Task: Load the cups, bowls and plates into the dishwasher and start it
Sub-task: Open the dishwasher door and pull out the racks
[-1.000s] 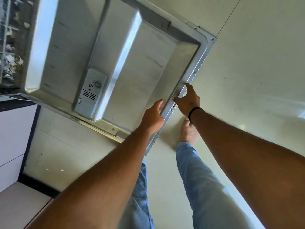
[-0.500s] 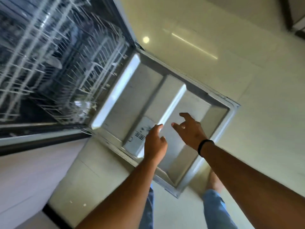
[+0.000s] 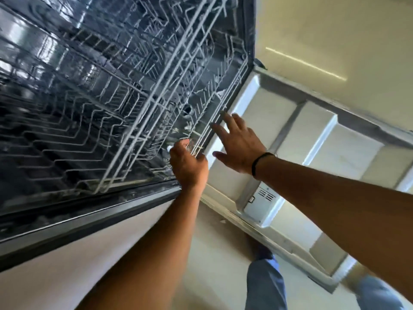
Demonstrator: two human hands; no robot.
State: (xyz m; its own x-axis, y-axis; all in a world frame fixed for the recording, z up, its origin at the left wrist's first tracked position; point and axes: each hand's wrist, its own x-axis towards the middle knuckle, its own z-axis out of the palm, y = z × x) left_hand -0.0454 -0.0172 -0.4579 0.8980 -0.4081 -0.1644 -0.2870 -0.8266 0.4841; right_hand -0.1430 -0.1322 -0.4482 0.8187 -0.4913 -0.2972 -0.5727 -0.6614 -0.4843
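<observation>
A person stands over an open dishwasher [image 3: 125,101], seen from their own head height, looking steeply down. The door [image 3: 312,139] lies folded flat, stretching out to the right across a pale tiled floor [image 3: 335,30], with its grey detergent dispenser [image 3: 261,204] near the person's legs. To the left, the dark tub is filled with white wire racks. The lower rack [image 3: 156,121] looks bare; no cups, bowls or plates appear anywhere in view, so the dishes must be somewhere out of sight.

Both arms reach forward to the front edge of the lower rack, where the tub meets the door. The left hand [image 3: 188,164] has its fingers curled at the rack's front wire; motion blur makes it impossible to tell whether they already grip the wire or are only closing toward it. The right hand [image 3: 238,145], a dark band [image 3: 259,162] on its wrist, hovers just beside it, fingers spread and straight, fingertips at the rack's rim but holding nothing.

The step in hand appears to be drawing the lower rack out over the door, with loading not yet begun. The next move likely calls for both hands to hook the front wire and pull evenly toward the door, so the rack rolls straight and does not jam.
</observation>
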